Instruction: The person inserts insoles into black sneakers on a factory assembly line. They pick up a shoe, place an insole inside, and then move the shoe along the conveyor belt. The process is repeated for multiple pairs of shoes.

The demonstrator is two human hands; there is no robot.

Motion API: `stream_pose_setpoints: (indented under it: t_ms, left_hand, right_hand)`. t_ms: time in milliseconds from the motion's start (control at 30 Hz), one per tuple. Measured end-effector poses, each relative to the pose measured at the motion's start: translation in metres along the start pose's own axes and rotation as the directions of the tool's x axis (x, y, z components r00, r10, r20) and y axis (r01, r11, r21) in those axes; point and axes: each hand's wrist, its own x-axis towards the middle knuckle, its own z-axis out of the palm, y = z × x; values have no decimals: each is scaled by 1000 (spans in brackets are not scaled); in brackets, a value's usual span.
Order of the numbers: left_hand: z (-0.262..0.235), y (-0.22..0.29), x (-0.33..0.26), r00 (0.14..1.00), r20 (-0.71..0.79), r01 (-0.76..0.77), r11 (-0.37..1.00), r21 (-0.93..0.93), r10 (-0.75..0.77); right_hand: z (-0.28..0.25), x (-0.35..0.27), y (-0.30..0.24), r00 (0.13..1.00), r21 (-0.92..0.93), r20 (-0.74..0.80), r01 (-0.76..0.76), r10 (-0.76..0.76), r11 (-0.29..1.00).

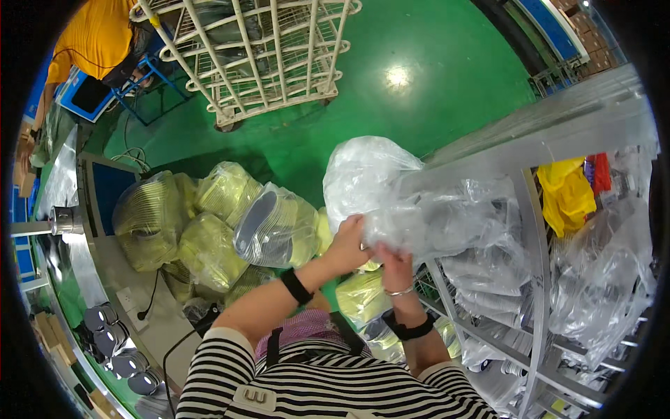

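Note:
My left hand [349, 244] is closed on the gathered edge of a clear plastic bag [366, 174], its fingertips hidden in the film. Just right of it and a little nearer, my right hand [396, 267] pinches the same crumpled plastic, slightly blurred. The bag puffs out beyond my hands toward the green floor, and its right side merges with more clear film. Left of my hands lies a bagged stack of dark and yellow insoles [276, 227], touched by neither hand.
More bagged yellow stacks [148, 222] pile up at left. A metal rack [537, 279] at right holds clear bags and a yellow bag [567, 195]. A white wire cart [258, 56] stands ahead; a person in orange [98, 35] works far left. A cable [166, 363] hangs near my left arm.

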Motion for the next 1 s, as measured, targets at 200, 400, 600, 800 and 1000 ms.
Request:
stream_pose_setpoints:
  t_ms: [200,400,600,800,1000]
  left_hand:
    - [-1,-36,93,940,-126,309,947,-88,-318]
    - [43,-78,124,876,-354,258,939,-229,-327]
    - [28,-10,74,958,39,241,723,-648,-284]
    - [15,42,68,996,-59,-81,916,-392,63]
    - [7,58,56,996,75,-17,939,-343,45]
  right_hand:
    - [-39,59,2,886,-160,-286,332,-366,930]
    - [-20,98,-15,857,-755,232,457,-460,471]
    - [-34,175,29,846,-590,534,378,-7,713]
    - [-29,197,76,608,-735,678,565,412,375]
    - [-32,197,70,641,-766,643,542,419,347]
